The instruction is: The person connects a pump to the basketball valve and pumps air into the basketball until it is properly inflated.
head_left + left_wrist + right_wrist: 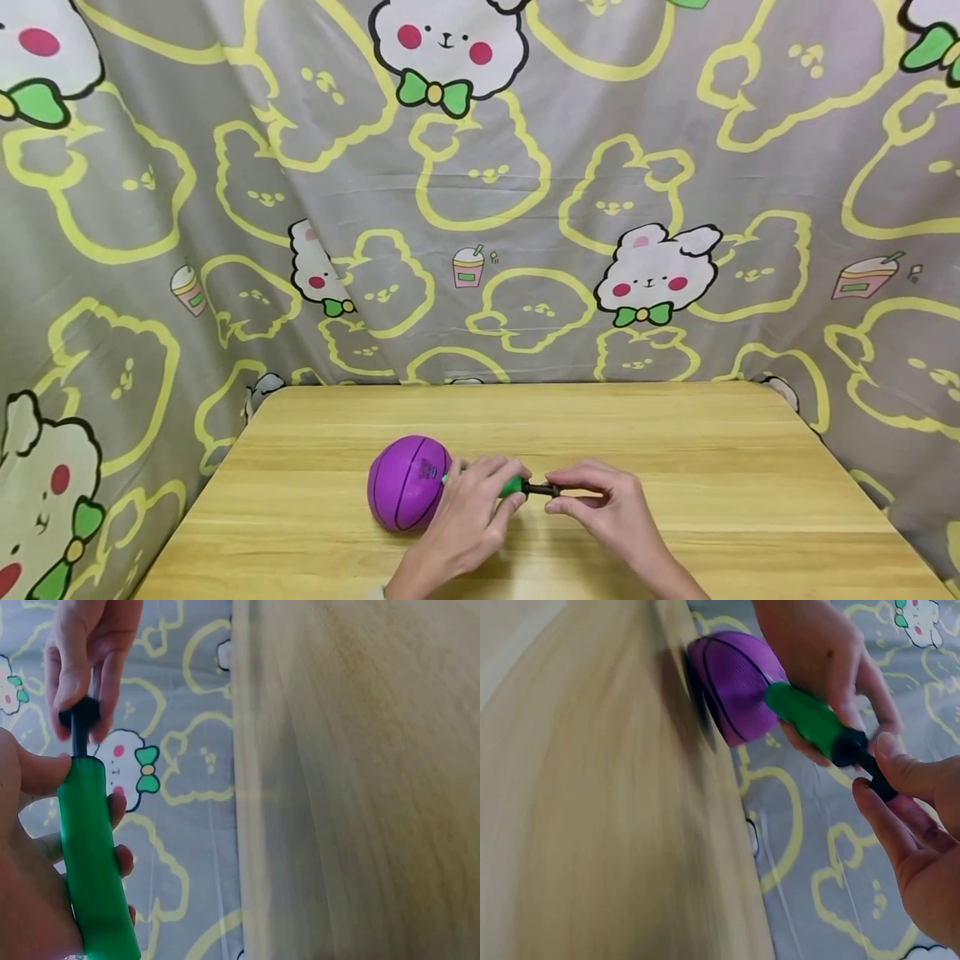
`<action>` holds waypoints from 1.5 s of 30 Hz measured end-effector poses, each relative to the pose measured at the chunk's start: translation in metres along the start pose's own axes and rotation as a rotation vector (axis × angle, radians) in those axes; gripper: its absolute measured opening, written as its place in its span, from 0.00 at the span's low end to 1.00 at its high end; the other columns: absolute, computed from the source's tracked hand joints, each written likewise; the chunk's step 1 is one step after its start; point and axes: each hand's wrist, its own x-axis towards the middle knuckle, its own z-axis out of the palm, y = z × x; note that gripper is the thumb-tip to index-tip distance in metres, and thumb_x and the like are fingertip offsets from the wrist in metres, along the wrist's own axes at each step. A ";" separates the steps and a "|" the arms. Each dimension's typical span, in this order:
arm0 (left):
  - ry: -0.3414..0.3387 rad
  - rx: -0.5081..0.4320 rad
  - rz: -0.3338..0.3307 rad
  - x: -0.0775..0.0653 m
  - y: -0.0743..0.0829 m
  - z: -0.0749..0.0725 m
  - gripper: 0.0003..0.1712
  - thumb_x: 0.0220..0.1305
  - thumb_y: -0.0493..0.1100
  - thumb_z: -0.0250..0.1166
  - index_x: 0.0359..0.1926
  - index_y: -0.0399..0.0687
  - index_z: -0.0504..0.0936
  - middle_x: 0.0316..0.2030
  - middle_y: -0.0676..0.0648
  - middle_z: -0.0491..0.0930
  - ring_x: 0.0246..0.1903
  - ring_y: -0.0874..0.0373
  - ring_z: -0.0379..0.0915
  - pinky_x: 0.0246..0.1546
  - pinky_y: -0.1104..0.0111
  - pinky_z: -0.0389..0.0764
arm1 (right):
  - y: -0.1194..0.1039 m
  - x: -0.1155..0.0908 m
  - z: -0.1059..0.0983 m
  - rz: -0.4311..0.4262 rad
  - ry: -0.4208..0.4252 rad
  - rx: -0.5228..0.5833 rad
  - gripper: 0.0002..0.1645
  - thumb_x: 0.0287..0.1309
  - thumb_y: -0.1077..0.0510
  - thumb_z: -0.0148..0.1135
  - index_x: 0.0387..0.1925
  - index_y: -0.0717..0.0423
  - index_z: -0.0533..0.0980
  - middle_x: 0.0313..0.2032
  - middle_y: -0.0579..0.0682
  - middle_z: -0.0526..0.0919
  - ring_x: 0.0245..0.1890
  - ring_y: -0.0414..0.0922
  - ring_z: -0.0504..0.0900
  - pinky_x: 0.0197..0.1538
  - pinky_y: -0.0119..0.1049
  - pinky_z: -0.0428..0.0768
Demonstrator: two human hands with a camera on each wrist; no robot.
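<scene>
A purple ball (405, 485) with black seam lines, like a small basketball, rests on the wooden table. Its outline looks slightly uneven in the head view. Against its right side stands the end of a green hand pump (806, 716), lying roughly level. My left hand (468, 518) grips the green barrel, fingers wrapped round it as the left wrist view shows. Between thumb and fingers, my right hand (613, 507) pinches the black pump handle (81, 716). A short length of black rod shows between barrel and handle. Whether a needle enters the ball cannot be seen.
The light wooden table (712, 454) spreads out on both sides of the hands. A grey curtain (517, 200) with yellow outlines and white cartoon animals hangs behind the table and along its left and right sides.
</scene>
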 end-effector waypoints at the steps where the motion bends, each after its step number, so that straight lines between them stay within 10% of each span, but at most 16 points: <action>1: -0.008 -0.007 -0.003 0.000 0.000 0.001 0.07 0.74 0.50 0.59 0.49 0.63 0.80 0.43 0.63 0.80 0.43 0.65 0.75 0.46 0.59 0.65 | 0.000 0.000 0.003 0.009 0.002 -0.001 0.17 0.47 0.70 0.78 0.42 0.62 0.87 0.38 0.59 0.87 0.40 0.44 0.88 0.35 0.42 0.85; 12: -0.067 -0.181 -0.060 0.006 -0.005 -0.019 0.08 0.74 0.52 0.61 0.51 0.63 0.80 0.46 0.64 0.83 0.44 0.68 0.77 0.47 0.56 0.67 | -0.015 0.010 0.006 0.079 -0.041 0.031 0.15 0.53 0.64 0.77 0.44 0.58 0.87 0.39 0.54 0.87 0.42 0.48 0.88 0.38 0.40 0.86; 30: -0.067 -0.403 -0.085 0.018 -0.026 -0.048 0.13 0.73 0.42 0.61 0.53 0.65 0.81 0.35 0.59 0.79 0.29 0.62 0.71 0.28 0.65 0.73 | -0.072 0.027 -0.049 0.095 -0.034 -0.092 0.13 0.54 0.64 0.77 0.42 0.50 0.87 0.39 0.46 0.86 0.42 0.45 0.88 0.39 0.38 0.86; 45: -0.070 -0.398 -0.092 0.017 -0.023 -0.043 0.12 0.72 0.42 0.62 0.51 0.64 0.81 0.36 0.59 0.80 0.30 0.62 0.72 0.30 0.65 0.75 | -0.053 0.026 -0.021 0.013 0.014 -0.036 0.16 0.50 0.69 0.77 0.43 0.57 0.88 0.38 0.51 0.87 0.40 0.47 0.88 0.38 0.39 0.86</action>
